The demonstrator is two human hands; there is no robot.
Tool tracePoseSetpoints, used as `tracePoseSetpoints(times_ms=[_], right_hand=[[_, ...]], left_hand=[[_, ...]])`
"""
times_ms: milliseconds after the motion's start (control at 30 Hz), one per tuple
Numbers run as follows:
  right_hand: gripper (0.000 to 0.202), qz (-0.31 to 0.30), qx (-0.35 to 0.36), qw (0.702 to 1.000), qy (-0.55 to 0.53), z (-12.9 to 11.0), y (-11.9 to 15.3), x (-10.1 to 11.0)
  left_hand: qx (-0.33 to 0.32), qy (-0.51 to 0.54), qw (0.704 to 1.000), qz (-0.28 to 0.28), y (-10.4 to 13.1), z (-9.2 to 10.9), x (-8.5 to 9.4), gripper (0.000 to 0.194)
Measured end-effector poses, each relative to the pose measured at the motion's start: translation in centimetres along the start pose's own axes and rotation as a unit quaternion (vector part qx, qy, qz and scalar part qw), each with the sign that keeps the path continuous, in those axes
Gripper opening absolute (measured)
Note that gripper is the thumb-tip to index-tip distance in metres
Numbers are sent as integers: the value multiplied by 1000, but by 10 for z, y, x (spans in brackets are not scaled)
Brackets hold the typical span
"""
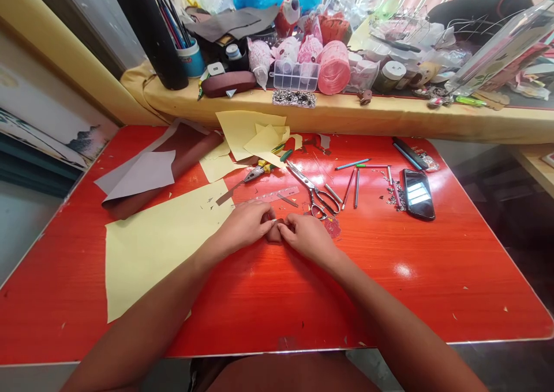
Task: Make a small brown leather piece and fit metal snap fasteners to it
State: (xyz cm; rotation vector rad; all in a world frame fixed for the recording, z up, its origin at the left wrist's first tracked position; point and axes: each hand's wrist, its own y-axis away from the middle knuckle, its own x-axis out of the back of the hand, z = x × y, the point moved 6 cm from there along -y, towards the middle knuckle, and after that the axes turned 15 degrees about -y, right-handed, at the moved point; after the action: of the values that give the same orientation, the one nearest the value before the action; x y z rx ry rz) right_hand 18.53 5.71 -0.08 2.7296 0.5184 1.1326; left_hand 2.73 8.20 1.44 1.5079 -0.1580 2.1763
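Between both hands is a small brown piece of leather-like material (274,234), apparently folded, just above or on the red table. My left hand (249,221) pinches its upper left side between thumb and fingers. On the other side, my right hand (305,235) grips the right edge, fingers curled in. A pale spot shows at the piece's top, too small to make out. Beyond the hands lie a clear ruler (277,196) and scissors (314,190) with their handles toward me. A large yellow sheet (160,247) lies under and beside my left forearm.
Pliers (255,171) and yellow paper scraps (255,135) lie at the back, beside a brown roll of material (164,175). Several pens (357,187), small metal bits and a phone (418,193) are to the right. A crowded ledge (242,100) borders the red table (389,299).
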Motion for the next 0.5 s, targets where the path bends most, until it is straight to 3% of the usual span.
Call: tracePoseSetpoints(times_ms=[500], right_hand=[[28,2,4,1000,-9,2,4,-1]], left_hand=[[-10,8,1000,13,-5,-7,-10,8]])
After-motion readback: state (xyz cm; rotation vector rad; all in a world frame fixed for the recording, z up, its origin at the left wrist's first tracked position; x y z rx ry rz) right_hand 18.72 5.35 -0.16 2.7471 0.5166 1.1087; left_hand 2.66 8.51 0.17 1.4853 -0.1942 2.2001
